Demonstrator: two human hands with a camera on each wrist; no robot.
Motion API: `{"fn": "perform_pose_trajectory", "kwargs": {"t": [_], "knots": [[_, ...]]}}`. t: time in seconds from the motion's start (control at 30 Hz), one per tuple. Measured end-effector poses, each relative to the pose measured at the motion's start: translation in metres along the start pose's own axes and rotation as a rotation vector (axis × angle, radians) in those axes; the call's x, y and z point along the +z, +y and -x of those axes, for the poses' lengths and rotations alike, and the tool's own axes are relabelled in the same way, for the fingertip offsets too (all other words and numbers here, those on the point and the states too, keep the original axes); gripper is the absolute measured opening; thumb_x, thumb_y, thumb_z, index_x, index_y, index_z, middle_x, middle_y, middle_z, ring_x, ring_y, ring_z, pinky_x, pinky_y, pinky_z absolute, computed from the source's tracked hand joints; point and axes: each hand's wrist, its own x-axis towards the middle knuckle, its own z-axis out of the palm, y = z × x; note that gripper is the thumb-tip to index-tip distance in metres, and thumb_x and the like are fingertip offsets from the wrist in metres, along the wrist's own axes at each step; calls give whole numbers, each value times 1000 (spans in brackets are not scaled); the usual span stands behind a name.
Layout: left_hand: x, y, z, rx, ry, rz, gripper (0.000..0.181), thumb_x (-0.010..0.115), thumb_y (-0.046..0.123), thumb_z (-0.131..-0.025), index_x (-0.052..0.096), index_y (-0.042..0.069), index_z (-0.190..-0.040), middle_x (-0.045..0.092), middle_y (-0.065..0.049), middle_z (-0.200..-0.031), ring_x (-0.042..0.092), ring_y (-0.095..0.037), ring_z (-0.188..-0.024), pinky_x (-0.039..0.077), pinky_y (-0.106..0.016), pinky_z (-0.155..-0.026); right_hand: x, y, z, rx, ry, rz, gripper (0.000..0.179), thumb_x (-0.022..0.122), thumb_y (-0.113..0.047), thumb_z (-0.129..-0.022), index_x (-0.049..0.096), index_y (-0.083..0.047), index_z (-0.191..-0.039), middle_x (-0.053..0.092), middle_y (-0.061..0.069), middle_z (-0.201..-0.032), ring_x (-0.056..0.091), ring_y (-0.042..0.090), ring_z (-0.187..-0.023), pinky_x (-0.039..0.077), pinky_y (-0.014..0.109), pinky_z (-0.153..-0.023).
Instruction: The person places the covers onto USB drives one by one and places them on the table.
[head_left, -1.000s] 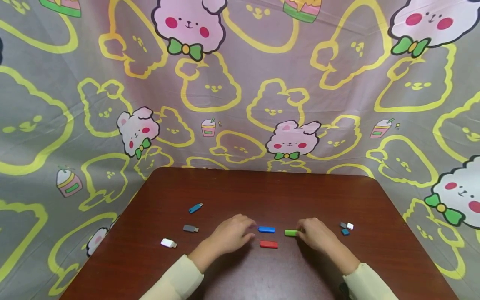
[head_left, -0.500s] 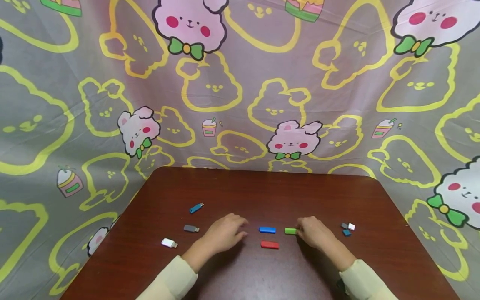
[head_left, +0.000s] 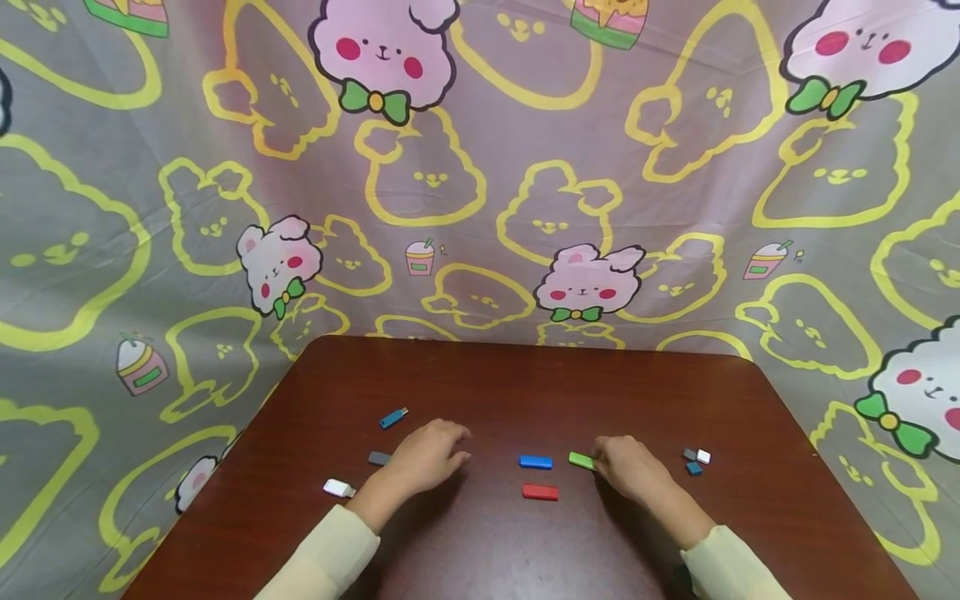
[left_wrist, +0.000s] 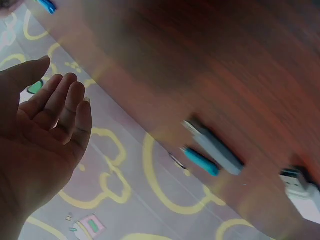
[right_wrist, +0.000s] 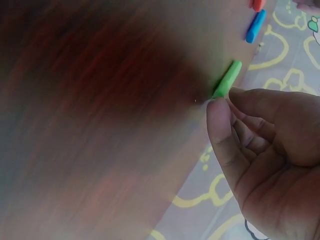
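My right hand (head_left: 630, 467) pinches one end of a green USB stick (right_wrist: 228, 79) between thumb and finger, low over the table. Left of it lie a blue USB stick (head_left: 536, 462) and, nearer me, a red USB stick (head_left: 540, 492). My left hand (head_left: 423, 454) holds nothing, its fingers loosely bent above the table. Beside it is a grey USB stick (left_wrist: 215, 147) with its metal plug bare, partly hidden by the hand in the head view. A teal-blue USB stick (head_left: 393, 418) and a white one (head_left: 339, 488) lie nearby, plugs bare too.
Three small caps, grey (head_left: 689, 454), white (head_left: 703, 457) and teal-blue (head_left: 694, 469), lie together at the right of the brown table (head_left: 525, 375). A patterned cloth (head_left: 480, 183) hangs behind and beside the table.
My left hand has moved left, away from the blue stick and towards the grey one. The right hand stays nearly in place, and the green stick has turned slightly.
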Motion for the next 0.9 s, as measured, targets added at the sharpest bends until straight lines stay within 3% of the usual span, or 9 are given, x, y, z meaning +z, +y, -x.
{"fn": "perform_pose_trajectory", "kwargs": {"t": [0.27, 0.43, 0.67, 0.9], "knots": [[-6, -28, 0, -140, 59, -28, 22, 76, 20, -90, 72, 10, -109, 73, -7, -106, 64, -29, -104, 53, -45, -88, -19, 16, 15, 77, -1, 48, 8, 73, -9, -87, 70, -16, -87, 64, -2, -79, 60, 16, -68, 48, 37, -58], [-12, -48, -5, -192, 82, -74, 22, 77, 21, -89, 72, 10, -107, 72, -7, -103, 62, -30, -102, 53, -45, -85, -35, 40, 30, 117, 16, 114, 8, 74, -12, -86, 69, -11, -93, 62, 4, -86, 63, 26, -73, 51, 45, -61], [-20, -69, -5, -285, 50, -80, 28, 74, 21, -91, 70, 6, -115, 68, -11, -110, 57, -33, -105, 50, -49, -87, -49, 71, 49, 211, -26, 119, 18, 74, -12, -87, 68, -6, -103, 59, 9, -92, 63, 34, -77, 51, 51, -63], [-20, -84, -4, -353, 29, -72, 31, 73, 22, -93, 67, 4, -118, 63, -15, -116, 53, -36, -110, 49, -53, -89, -48, 91, 58, 196, -24, 103, 20, 76, -9, -84, 66, -6, -101, 57, 8, -91, 63, 33, -80, 52, 50, -66]]}}
